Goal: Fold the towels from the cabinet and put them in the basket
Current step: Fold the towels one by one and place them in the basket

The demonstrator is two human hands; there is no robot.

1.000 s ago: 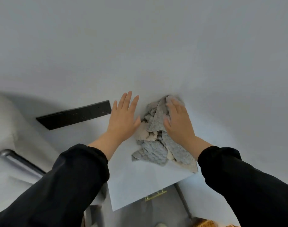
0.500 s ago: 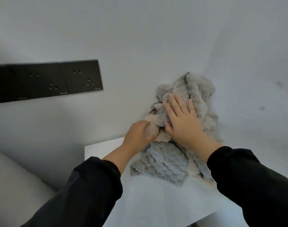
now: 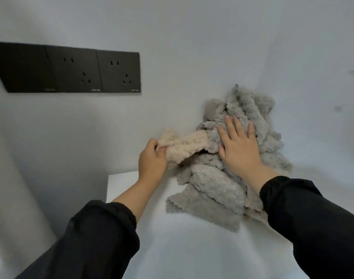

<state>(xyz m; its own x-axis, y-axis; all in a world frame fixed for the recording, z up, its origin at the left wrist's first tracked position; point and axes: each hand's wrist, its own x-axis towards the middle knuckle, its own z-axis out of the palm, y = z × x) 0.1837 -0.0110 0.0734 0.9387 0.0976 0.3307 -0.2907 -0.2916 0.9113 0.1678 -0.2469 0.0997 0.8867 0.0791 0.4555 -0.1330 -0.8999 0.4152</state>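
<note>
A beige towel (image 3: 184, 147), pinched in the grip of the left hand (image 3: 152, 164), is to be pulled leftward from the grey pile (image 3: 222, 188) pinned, seemingly, under the flat right hand (image 3: 239, 150).

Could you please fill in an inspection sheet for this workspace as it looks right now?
Surface: white top, with towels heaped at its far right against the wall.
Job's things: grey towels in a crumpled pile, unfolded; beige towel drawn out leftward from the pile.
Clutter: nothing seen.
Grips: left hand pinches the end of the beige towel; right hand lies flat on the grey towels, fingers straight.
Cables: nothing seen.
Surroundings: pale wall; black socket panel on it, upper left, nothing plugged in.
</note>
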